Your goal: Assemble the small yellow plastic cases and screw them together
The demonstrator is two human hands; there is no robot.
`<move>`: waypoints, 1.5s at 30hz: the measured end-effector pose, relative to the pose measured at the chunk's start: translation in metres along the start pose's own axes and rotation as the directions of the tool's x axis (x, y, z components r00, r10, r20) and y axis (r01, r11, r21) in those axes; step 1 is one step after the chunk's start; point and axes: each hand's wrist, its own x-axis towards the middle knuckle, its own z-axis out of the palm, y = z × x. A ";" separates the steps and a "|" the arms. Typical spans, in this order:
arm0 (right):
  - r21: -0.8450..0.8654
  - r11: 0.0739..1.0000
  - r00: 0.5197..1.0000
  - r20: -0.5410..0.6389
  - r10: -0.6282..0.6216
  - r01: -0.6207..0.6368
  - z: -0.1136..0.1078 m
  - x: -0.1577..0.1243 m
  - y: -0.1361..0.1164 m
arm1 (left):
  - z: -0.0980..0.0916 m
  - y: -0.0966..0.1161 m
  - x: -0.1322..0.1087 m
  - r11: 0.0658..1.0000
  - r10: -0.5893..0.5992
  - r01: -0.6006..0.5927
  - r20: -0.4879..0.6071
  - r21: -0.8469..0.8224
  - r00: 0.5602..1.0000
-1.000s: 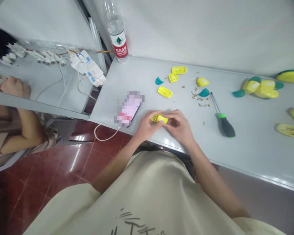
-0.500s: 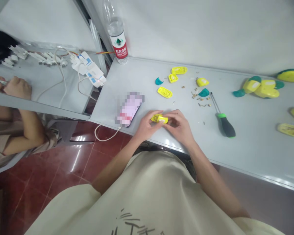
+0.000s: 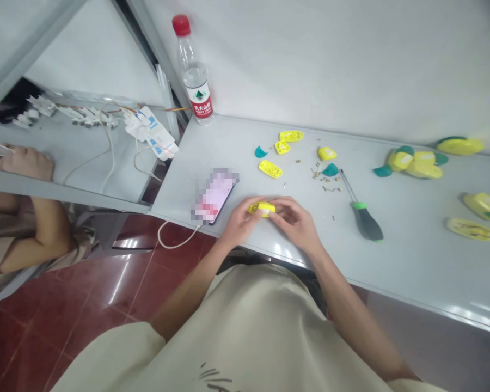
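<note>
Nearest is the wearer's light shirt (image 3: pixel 269 321), reaching up to the front edge of the grey desk (image 3: pixel 408 234). Just beyond that edge the two hands come together over the desk, both on one small yellow piece (image 3: pixel 266 208): the left hand (image 3: pixel 240 222) grips it from the left with thumb and fingers, and the right hand (image 3: pixel 296 222) pinches its right end, the fingers partly covering it. To the left, near the left hand, a phone (image 3: pixel 217 197) lies with its screen blurred out, a white cable (image 3: pixel 177 246) looping from its lower end over the desk edge. Well to the right of the hands lies a screwdriver (image 3: pixel 366 222) with a black and green handle, its shaft pointing away. Beyond the hands is an open yellow shell (image 3: pixel 270 169); small metal bits (image 3: pixel 330 189) are scattered to its right, around a teal piece (image 3: pixel 330 170). Farther on sits a yellow block (image 3: pixel 327 153), and beyond it, at the back left corner, a red-capped bottle (image 3: pixel 200 100) stands upright near the wall (image 3: pixel 310 60).
</note>
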 end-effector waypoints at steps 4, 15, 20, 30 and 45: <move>0.044 0.996 0.997 -0.009 0.080 -0.079 -0.001 0.002 0.004 | 0.000 0.000 0.000 1.000 0.009 -0.009 0.003 0.010 1.000; 0.111 0.992 0.998 -0.006 0.056 -0.055 -0.002 0.003 0.003 | 0.001 0.004 0.000 0.998 -0.009 0.010 0.005 -0.066 1.000; 0.070 0.996 0.999 0.018 0.046 -0.047 -0.002 0.003 0.000 | 0.000 0.003 -0.001 0.999 -0.017 0.017 -0.006 -0.034 1.000; 0.041 0.999 1.000 0.012 0.003 -0.004 -0.002 0.004 0.001 | 0.002 0.003 -0.001 0.999 -0.030 0.029 -0.012 -0.020 0.999; 0.015 0.999 0.997 0.073 -0.033 0.032 -0.006 0.004 -0.003 | 0.001 0.002 -0.002 0.997 -0.030 0.033 0.029 -0.075 0.999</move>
